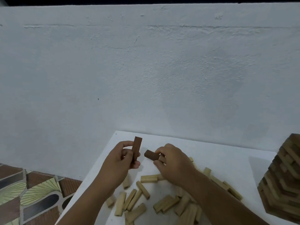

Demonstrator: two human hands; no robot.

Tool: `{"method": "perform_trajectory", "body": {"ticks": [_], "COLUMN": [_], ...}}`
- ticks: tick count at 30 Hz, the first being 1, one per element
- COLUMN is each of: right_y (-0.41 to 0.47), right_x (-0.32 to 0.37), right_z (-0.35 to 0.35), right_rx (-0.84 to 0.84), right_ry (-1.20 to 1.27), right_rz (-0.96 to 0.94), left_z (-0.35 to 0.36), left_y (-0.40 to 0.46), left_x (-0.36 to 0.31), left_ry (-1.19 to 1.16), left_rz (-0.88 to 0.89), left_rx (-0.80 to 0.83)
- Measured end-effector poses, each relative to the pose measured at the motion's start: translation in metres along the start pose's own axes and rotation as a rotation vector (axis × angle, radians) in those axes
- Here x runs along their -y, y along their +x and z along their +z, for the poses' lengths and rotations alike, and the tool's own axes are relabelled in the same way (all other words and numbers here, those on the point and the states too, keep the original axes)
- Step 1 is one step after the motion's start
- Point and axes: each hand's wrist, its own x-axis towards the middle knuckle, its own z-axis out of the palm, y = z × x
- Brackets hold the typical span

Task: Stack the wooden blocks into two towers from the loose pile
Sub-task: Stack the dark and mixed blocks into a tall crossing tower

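Legible text, labels, brands, numbers, signs: none. The wooden blocks [142,190] carry no readable print, and neither does the white table [219,159], the block tower [282,177], the plaster wall [146,70] or the patterned floor tiles [32,192].

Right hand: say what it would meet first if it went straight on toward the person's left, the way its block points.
Probably the upright dark block held in the left hand. The right hand aims its own dark block at it across a gap, though depth is unclear.
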Motion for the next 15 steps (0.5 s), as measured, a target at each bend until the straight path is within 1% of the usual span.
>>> {"method": "perform_trajectory", "body": {"ticks": [2,4,8,11,15], "right_y": [-0.025,-0.056,-0.122,-0.169,-0.222], "right_x": [-0.005,-0.013,-0.033,-0.050,-0.076], "right_z": [-0.018,-0.037,-0.073,-0.089,-0.097], "right_rx": [-0.071,-0.095,-0.116,-0.118,-0.095], "right_ry": [0.021,0.030,0.064,0.058,0.045], "right_rz": [-0.005,0.001,0.101,0.191,0.383], "left_z": [0.013,0.032,0.072,0.107,0.153], "left_y": [-0.014,-0.030,-0.058,-0.079,-0.103], "left_x": [-0.010,-0.020,-0.029,-0.034,-0.036], "left_ry": [-0.018,-0.041,-0.050,0.040,0.257], "left_rz": [-0.001,-0.007,-0.017,-0.020,0.064], "left_rx": [0.056,0.120,0.265,0.384,0.508]}}
